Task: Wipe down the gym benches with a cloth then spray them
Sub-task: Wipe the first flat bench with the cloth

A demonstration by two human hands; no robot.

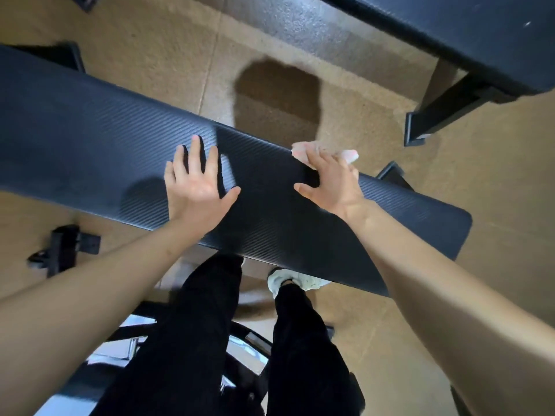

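Our forearms [90, 280] stretch to the gym bench [90, 139], left fingers [195, 154] wide; right fingers [315, 160], grip unclear, may push the cloth [348, 154] off its far edge.

No text, label, brand mark, number or sign could be read in the head view. The black bench pad [90, 139] showed only a fine ribbed weave. A small pale speck [527, 24] on the second bench [495, 49] at the upper right was too small and blurred to make out as lettering.
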